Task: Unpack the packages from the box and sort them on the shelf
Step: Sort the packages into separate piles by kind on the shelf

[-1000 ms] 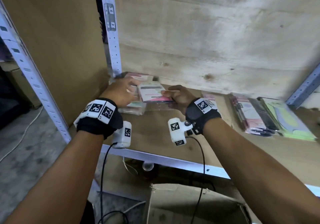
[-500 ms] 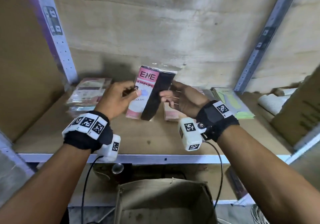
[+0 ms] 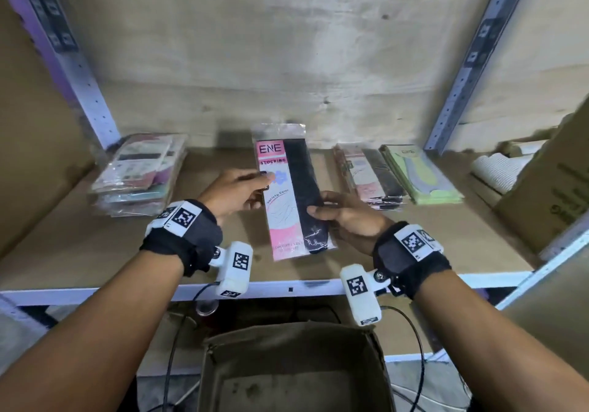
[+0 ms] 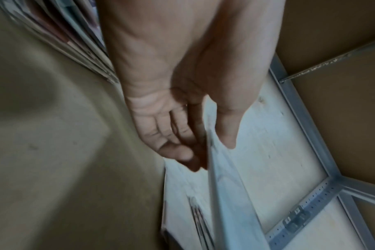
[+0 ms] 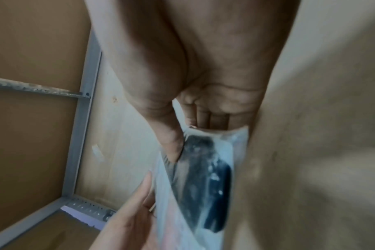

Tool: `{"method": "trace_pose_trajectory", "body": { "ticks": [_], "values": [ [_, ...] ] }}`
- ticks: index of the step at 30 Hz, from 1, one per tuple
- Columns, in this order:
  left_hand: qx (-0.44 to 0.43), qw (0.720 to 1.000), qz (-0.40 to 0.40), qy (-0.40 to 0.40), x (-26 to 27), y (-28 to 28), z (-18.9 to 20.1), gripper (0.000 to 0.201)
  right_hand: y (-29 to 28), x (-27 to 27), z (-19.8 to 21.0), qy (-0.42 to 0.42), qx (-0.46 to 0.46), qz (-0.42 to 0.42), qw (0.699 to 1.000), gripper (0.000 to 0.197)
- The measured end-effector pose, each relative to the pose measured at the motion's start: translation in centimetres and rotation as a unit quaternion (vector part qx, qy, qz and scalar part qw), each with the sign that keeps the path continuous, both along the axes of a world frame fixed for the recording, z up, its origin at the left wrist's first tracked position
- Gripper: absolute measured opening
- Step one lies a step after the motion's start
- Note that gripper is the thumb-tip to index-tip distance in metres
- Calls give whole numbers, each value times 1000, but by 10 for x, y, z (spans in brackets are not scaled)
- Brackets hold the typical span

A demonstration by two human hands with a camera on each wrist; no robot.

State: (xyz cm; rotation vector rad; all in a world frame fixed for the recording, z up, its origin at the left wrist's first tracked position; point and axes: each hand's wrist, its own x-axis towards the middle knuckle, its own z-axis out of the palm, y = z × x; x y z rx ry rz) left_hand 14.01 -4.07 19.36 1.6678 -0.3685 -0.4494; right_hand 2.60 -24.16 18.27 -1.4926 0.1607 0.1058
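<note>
Box [image 3: 293, 367] cut off by head view's near edge. Small print on stocking pkg [image 3: 288, 194] too blurred to be read. Far-left pkg stack [image 3: 140, 175] labels blurred.

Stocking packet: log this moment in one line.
stocking packet | held above shelf | left hand pinches | right hand pinches

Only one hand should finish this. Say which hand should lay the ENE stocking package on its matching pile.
Probably right: the right hand pinches the stocking package on the side nearest the similar pink-and-black pile.
</note>
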Motion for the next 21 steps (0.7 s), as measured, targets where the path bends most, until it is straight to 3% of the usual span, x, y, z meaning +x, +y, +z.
{"method": "trace_pose_trajectory", "body": {
  "ticks": [3,6,9,14,18,21],
  "values": [
    [-37,998,49,17,15,4,5,16,-9,0,-3,-2,23,34,999,33],
    [-55,995,77,13,34,13,7,30,-19,2,-4,11,-52,105,993,36],
    [-8,995,86,-56,49,21,4,39,-23,6,-6,38,-110,154,981,33],
    [57,985,97,-129,64,21,-5,40,-32,10,-9,61,-124,118,983,23],
    [102,984,87,-119,64,13,-10,40,-39,6,-2,55,-132,109,984,28],
    [61,996,66,-30,60,11,-10,38,-42,2,4,46,-166,129,977,34]
  ]
}}
